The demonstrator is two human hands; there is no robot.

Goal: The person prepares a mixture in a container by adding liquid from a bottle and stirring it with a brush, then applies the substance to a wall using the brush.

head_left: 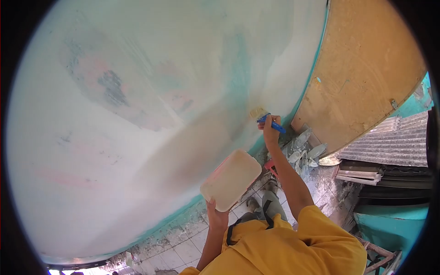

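A blue-handled brush (277, 127) is in my right hand (271, 124), its pale bristles against the lower right part of the whitish wall (192, 91). My left hand (217, 214) grips the near edge of a shallow rectangular tray (231, 179) with rounded corners, tilted in front of the wall. The inside of the tray looks pale beige. Patches of teal, pink and dark grey show on the wall, and a teal band runs along its lower edge.
To the right of the wall stands a tan wooden door (366, 68). Plastic bags (302, 153) and a red object lie on the floor near my feet. Corrugated sheets (389, 142) are at the right. A metal frame (380, 256) stands at the lower right.
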